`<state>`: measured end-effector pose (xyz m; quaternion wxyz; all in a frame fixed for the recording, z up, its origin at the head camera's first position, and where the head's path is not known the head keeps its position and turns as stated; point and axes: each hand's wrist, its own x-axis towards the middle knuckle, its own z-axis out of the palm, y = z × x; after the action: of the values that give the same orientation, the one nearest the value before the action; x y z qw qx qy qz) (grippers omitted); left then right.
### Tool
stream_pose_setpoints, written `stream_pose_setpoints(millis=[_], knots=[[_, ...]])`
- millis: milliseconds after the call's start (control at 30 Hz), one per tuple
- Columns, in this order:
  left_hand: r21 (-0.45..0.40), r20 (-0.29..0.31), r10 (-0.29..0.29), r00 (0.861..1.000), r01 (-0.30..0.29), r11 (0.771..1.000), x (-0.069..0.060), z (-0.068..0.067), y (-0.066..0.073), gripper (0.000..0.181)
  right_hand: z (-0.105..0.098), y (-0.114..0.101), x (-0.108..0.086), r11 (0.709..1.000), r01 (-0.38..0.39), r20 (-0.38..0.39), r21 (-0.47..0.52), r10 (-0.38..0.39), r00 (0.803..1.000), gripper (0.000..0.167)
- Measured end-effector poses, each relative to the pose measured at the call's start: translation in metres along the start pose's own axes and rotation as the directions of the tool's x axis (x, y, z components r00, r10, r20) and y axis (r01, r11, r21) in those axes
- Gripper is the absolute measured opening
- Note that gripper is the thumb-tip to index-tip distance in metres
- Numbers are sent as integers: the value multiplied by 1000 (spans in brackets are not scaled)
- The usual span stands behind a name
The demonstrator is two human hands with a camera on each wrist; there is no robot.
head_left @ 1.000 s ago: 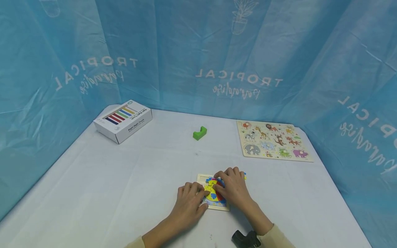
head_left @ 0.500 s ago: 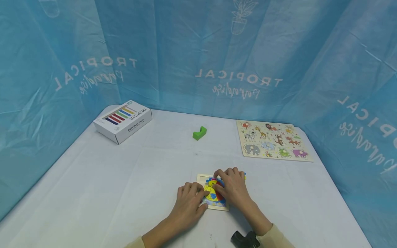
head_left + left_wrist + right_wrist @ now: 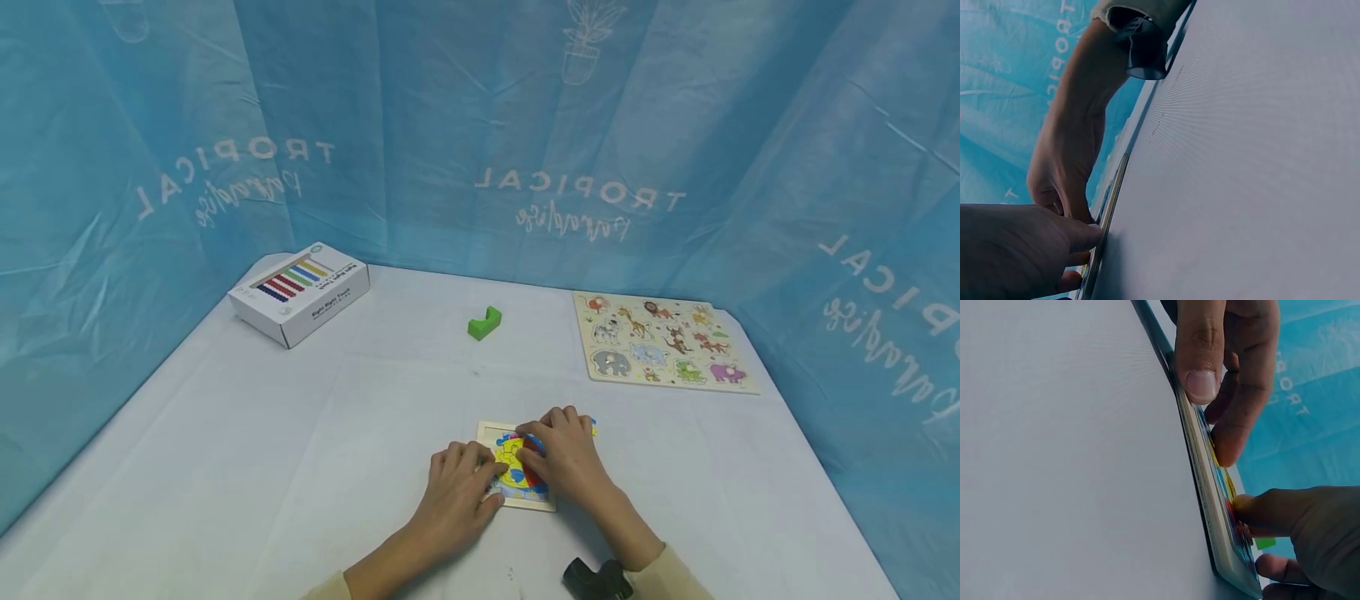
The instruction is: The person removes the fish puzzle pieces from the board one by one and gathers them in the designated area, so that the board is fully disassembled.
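A small wooden jigsaw puzzle (image 3: 489, 432) with yellow, red and blue pieces lies in its tray on the table in the head view. My left hand (image 3: 459, 493) holds the tray's left side, thumb at the near edge and a finger over the yellow part. From the right, my right hand (image 3: 567, 457) bends over the board, with thumb and index finger on the pieces around the red part (image 3: 1230, 509). The right wrist view shows the left thumb (image 3: 1200, 378) against the tray's rim. The right palm hides much of the puzzle's right side.
A white box (image 3: 300, 296) with an abacus picture stands at the back left. A green block (image 3: 484, 323) lies at the middle back, an animal peg puzzle (image 3: 660, 342) at the back right. A black device (image 3: 597, 579) sits by the right sleeve. Blue curtains (image 3: 450, 150) enclose the table.
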<state>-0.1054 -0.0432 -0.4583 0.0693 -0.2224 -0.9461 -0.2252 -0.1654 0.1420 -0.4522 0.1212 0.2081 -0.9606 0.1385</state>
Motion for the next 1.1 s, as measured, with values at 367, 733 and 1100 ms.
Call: stream_pose_setpoints(millis=[367,733,1100], knots=[[13,2,-5,1000,5,1000,1,0,0,31,-1,2,-1,999,7,-18,35,-6,1000,24],[8,-7,3,1000,-3,1000,0,2,-1,31,-5,10,-1,999,42,-71,0,-42,997,27],[3,-32,2,999,-2,1000,0,3,0,30,-20,30,-5,1000,-18,-88,-8,18,996,26]])
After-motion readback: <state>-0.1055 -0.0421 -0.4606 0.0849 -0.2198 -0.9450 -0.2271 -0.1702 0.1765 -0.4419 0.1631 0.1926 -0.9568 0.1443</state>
